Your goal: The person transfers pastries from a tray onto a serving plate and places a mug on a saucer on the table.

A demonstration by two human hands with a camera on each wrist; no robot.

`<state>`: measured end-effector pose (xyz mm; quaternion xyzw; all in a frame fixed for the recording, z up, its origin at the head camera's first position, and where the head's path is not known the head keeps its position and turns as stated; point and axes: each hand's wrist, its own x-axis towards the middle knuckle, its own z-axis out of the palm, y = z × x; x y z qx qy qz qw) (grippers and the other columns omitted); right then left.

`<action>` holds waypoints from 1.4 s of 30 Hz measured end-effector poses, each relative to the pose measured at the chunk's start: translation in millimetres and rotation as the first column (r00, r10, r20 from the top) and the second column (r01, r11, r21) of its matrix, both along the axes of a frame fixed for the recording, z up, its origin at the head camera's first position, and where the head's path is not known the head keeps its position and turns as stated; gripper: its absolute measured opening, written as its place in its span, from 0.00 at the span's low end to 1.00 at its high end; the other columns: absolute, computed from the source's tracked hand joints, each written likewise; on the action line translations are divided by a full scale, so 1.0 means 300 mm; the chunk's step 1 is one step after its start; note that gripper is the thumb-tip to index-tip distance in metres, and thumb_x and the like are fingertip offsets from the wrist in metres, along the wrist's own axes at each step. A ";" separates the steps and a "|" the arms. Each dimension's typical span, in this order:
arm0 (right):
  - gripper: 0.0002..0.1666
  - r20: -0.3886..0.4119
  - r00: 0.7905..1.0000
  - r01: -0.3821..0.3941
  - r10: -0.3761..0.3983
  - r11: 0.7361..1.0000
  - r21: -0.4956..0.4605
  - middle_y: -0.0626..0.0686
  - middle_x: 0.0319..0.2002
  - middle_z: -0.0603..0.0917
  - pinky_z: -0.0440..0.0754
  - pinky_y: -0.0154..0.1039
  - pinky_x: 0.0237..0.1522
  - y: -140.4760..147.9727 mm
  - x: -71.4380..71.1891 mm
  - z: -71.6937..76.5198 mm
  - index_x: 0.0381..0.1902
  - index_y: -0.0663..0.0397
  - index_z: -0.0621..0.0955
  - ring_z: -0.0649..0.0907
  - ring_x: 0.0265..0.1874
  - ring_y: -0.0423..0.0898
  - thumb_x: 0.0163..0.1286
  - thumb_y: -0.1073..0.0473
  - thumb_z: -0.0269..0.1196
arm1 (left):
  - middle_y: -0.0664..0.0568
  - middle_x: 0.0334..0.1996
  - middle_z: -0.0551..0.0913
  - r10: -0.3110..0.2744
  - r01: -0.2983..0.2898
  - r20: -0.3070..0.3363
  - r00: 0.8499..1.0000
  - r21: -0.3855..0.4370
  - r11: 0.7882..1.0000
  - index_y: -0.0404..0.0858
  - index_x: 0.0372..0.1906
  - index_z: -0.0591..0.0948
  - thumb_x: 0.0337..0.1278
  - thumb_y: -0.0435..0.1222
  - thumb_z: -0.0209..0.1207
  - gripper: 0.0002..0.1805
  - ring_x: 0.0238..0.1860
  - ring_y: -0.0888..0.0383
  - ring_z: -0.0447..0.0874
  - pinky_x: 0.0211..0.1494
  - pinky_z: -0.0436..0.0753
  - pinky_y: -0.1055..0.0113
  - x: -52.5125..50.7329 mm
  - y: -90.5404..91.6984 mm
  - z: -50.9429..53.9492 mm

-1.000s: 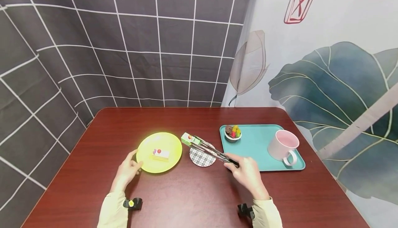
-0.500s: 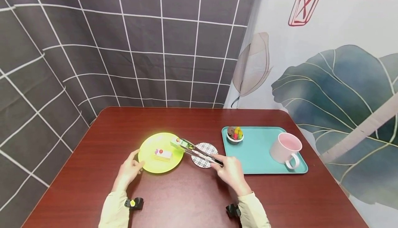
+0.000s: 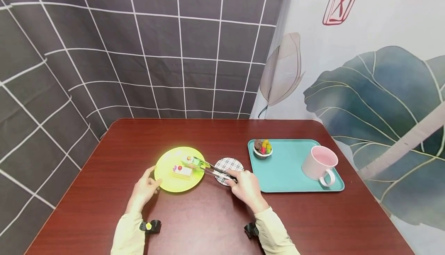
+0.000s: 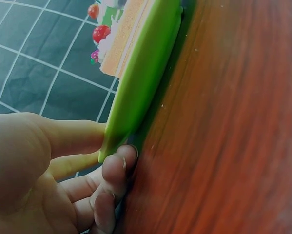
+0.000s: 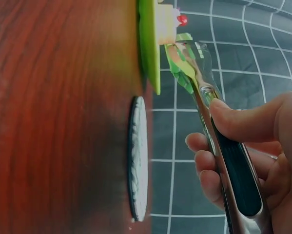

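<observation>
My left hand (image 3: pixel 143 188) pinches the near-left rim of a yellow-green plate (image 3: pixel 164 163), with the thumb over the edge and fingers underneath in the left wrist view. A toy cake slice (image 3: pixel 182 173) with a white top and a red berry sits on the plate. In my right hand (image 3: pixel 246 188) is a pair of metal tongs (image 5: pixel 236 170) with black grips. The tips of the tongs clasp a green toy cake slice (image 3: pixel 191 161) over the plate's right part, close behind the first slice. Whether it touches the plate I cannot tell.
A round checked coaster (image 3: pixel 229 164) lies right of the plate, partly under the tongs. Farther right, a teal tray (image 3: pixel 288 162) holds a small dessert cup (image 3: pixel 262 150) and a pink mug (image 3: pixel 318 164). Dark gridded cloth (image 3: pixel 156 54) hangs behind the table.
My right hand has moved left with the tongs, bringing the green cake slice from beside the plate to over it. The left hand keeps its grip on the rim.
</observation>
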<state>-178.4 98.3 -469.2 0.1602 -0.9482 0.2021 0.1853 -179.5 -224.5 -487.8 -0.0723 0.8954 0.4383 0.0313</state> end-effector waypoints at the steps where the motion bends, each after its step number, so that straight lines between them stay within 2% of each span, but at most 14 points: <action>1: 0.16 0.001 1.000 0.002 -0.002 1.000 0.005 0.55 0.30 0.89 0.79 0.46 0.29 -0.002 -0.001 -0.003 0.41 0.45 0.88 0.87 0.29 0.55 0.52 0.56 0.72 | 0.51 0.20 0.79 0.000 0.000 -0.001 1.000 0.001 1.000 0.35 0.70 0.61 0.62 0.33 0.55 0.32 0.22 0.61 0.75 0.34 0.71 0.67 0.000 0.000 0.000; 10: 0.16 0.012 1.000 -0.013 0.012 1.000 0.028 0.53 0.31 0.89 0.79 0.46 0.29 -0.016 0.004 -0.031 0.41 0.45 0.88 0.87 0.29 0.54 0.51 0.55 0.72 | 0.51 0.19 0.79 0.000 0.000 0.011 1.000 -0.002 1.000 0.35 0.70 0.61 0.62 0.34 0.55 0.32 0.22 0.61 0.74 0.32 0.71 0.68 0.008 -0.004 -0.004; 21: 0.15 0.010 0.999 -0.052 0.052 0.998 0.039 0.51 0.30 0.89 0.78 0.44 0.25 -0.028 0.021 -0.029 0.40 0.45 0.88 0.86 0.25 0.52 0.51 0.56 0.72 | 0.51 0.19 0.79 -0.004 0.004 0.005 1.000 0.003 1.000 0.35 0.70 0.61 0.62 0.33 0.55 0.32 0.22 0.61 0.74 0.32 0.71 0.67 0.003 -0.006 -0.011; 34: 0.17 0.050 0.998 -0.040 0.038 0.998 0.043 0.54 0.30 0.89 0.78 0.46 0.26 -0.023 0.025 -0.022 0.43 0.46 0.87 0.86 0.26 0.54 0.53 0.54 0.71 | 0.50 0.20 0.80 0.000 0.000 0.000 1.000 -0.001 1.000 0.35 0.70 0.61 0.63 0.34 0.55 0.31 0.22 0.62 0.74 0.32 0.71 0.68 -0.002 -0.002 -0.009; 42: 0.18 0.062 0.998 -0.008 0.008 1.000 0.002 0.54 0.33 0.89 0.78 0.46 0.27 -0.011 0.026 -0.019 0.44 0.47 0.87 0.87 0.29 0.55 0.53 0.54 0.71 | 0.51 0.19 0.79 -0.010 0.010 -0.011 1.000 -0.023 1.000 0.35 0.70 0.61 0.63 0.34 0.56 0.31 0.22 0.62 0.74 0.33 0.70 0.66 -0.003 0.001 -0.003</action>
